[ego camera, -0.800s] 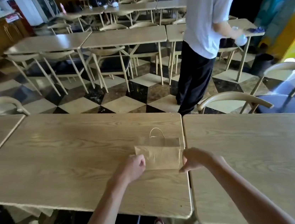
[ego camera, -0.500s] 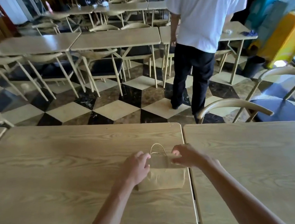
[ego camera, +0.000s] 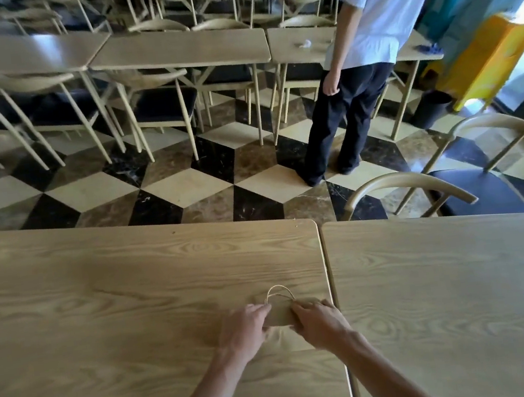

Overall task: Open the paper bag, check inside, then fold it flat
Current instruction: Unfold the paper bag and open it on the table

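A small brown paper bag [ego camera: 280, 315] lies flat on the wooden table [ego camera: 103, 316] near its right edge, its twine handles arching toward the far side. My left hand [ego camera: 245, 330] pinches the bag's top edge at the left. My right hand [ego camera: 319, 323] pinches the same edge at the right, beside the handles. Both hands cover much of the bag, so only its middle strip and lower part show. The bag's mouth looks closed and nothing of the inside shows.
A second wooden table [ego camera: 447, 291] butts against the first on the right, with a narrow seam between. A curved-back chair [ego camera: 407, 187] stands beyond it. A person in a white shirt [ego camera: 348, 82] stands on the checkered floor among more tables and chairs.
My hands moved from the bag's lower corners up to its top edge by the handles and came closer together. The person behind shifted and turned.
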